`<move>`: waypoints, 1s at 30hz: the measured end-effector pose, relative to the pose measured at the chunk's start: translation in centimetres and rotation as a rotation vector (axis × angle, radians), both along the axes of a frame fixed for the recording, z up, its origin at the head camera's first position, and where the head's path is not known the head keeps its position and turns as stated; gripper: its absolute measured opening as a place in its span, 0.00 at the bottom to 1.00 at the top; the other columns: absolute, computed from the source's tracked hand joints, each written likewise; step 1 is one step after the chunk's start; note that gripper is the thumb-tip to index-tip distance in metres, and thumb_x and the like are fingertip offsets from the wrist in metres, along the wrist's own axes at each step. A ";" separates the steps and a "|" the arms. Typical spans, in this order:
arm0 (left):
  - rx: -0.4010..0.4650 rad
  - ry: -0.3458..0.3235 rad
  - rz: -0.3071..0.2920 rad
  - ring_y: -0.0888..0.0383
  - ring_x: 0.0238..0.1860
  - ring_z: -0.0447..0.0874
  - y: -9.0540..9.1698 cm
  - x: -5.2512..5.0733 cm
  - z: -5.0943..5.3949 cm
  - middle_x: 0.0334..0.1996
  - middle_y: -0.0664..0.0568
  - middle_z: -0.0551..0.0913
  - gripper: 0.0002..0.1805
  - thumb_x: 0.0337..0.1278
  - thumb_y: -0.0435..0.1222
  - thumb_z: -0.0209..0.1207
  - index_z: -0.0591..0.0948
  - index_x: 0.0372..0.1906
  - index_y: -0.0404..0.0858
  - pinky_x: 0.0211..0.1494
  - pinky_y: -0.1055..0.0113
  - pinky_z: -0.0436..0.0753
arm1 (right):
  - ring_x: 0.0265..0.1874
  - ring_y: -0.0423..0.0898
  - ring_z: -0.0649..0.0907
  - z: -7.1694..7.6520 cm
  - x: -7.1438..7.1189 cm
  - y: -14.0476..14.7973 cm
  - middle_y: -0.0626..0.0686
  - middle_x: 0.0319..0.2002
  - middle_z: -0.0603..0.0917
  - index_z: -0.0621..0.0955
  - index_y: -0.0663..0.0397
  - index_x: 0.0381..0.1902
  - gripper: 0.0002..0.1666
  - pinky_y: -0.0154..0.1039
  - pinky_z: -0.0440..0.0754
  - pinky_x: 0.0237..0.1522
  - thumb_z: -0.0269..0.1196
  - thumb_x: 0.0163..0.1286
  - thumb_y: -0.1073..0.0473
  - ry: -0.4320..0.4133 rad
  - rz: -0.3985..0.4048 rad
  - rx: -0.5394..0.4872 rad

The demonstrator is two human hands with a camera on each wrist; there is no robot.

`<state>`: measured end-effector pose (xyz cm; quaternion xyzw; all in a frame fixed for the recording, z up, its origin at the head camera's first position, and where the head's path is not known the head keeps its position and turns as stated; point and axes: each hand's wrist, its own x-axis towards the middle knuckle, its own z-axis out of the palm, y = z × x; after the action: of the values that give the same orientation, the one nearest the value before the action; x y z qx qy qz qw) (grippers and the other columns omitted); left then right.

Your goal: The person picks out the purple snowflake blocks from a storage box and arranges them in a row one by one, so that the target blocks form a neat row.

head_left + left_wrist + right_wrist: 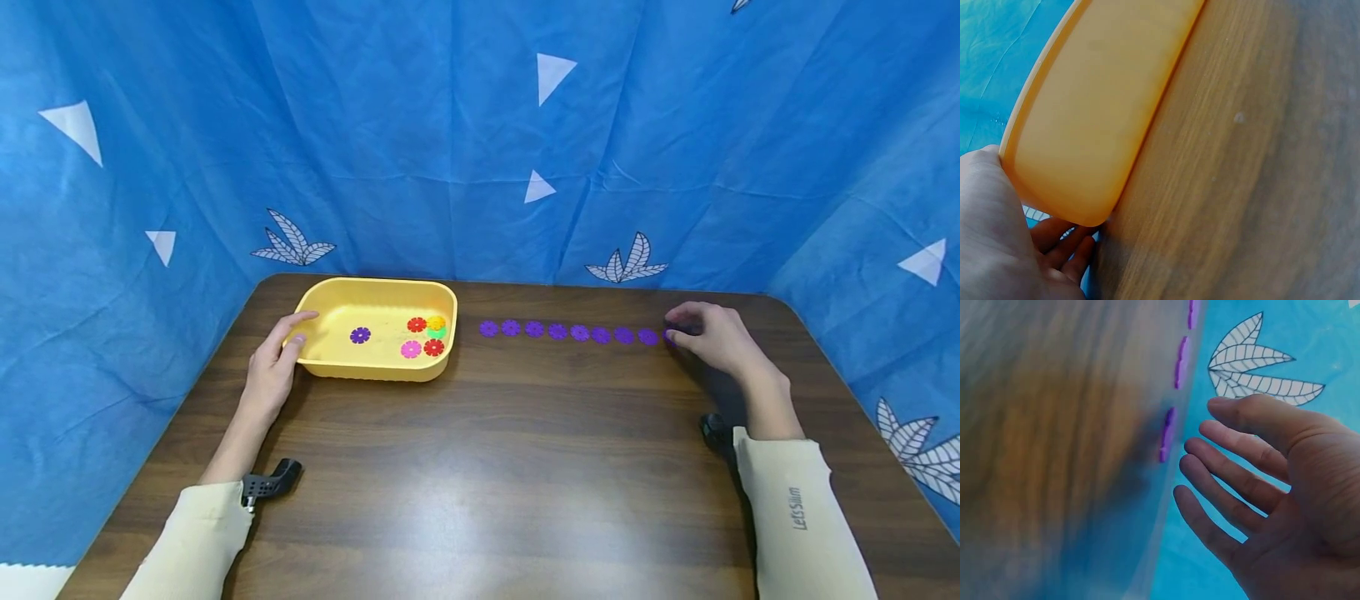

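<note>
My left hand (272,367) holds the left end of a yellow plastic tray (375,369); in the left wrist view the thumb lies at the rim and the other fingers are behind the end wall. Inside sit a purple snowflake disc (360,335), two red discs (434,347), a pink one (410,349), and a yellow one (436,322) overlapping a green one (438,333). Several purple discs (580,332) form a row right of the tray. By the row's right-end disc (1167,434) is my right hand (716,337), fingers spread and holding nothing.
The dark wooden table (480,467) carries everything. A blue cloth (390,125) with white triangles and leaf prints hangs behind and along the sides. Black wrist mounts (273,482) are on both arms, close above the tabletop.
</note>
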<state>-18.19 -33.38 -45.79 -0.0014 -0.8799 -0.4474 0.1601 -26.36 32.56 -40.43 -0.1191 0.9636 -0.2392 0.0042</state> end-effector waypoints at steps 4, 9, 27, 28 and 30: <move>0.001 0.004 0.001 0.40 0.76 0.68 0.0 0.0 0.0 0.75 0.43 0.73 0.22 0.84 0.41 0.46 0.76 0.73 0.49 0.77 0.40 0.66 | 0.55 0.68 0.84 0.6 0.0 -0.8 0.71 0.55 0.86 0.83 0.66 0.57 0.19 0.67 0.79 0.58 0.68 0.74 0.60 0.052 0.014 -0.006; 0.010 -0.009 0.005 0.41 0.76 0.68 0.2 0.1 -0.1 0.75 0.43 0.73 0.22 0.84 0.41 0.46 0.76 0.73 0.49 0.76 0.40 0.66 | 0.55 0.69 0.85 1.2 0.0 -2.1 0.70 0.54 0.87 0.84 0.66 0.56 0.18 0.67 0.80 0.58 0.68 0.74 0.60 0.086 0.031 -0.016; 0.006 -0.012 0.004 0.40 0.75 0.68 -0.1 0.0 0.2 0.76 0.43 0.73 0.22 0.84 0.40 0.46 0.75 0.74 0.49 0.75 0.36 0.67 | 0.54 0.62 0.87 1.3 -2.2 -11.4 0.64 0.52 0.89 0.84 0.64 0.56 0.16 0.60 0.83 0.59 0.67 0.74 0.62 0.153 0.154 -0.135; 0.003 -0.013 0.005 0.40 0.75 0.68 0.0 0.0 0.2 0.76 0.43 0.73 0.22 0.84 0.40 0.46 0.75 0.74 0.49 0.75 0.36 0.67 | 0.53 0.61 0.88 1.3 -2.3 -12.0 0.63 0.51 0.89 0.84 0.64 0.56 0.16 0.60 0.83 0.59 0.67 0.74 0.63 0.164 0.165 -0.143; 0.003 -0.016 0.008 0.40 0.76 0.68 0.0 0.1 0.2 0.76 0.43 0.73 0.22 0.84 0.41 0.45 0.75 0.74 0.50 0.75 0.36 0.67 | 0.53 0.60 0.88 1.4 -2.5 -13.4 0.63 0.51 0.90 0.84 0.64 0.55 0.15 0.59 0.83 0.59 0.68 0.73 0.63 0.176 0.193 -0.156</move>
<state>-18.13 -33.41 -45.62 0.0057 -0.8804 -0.4482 0.1549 -28.88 19.12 -39.00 -0.2315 0.9228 -0.3007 -0.0668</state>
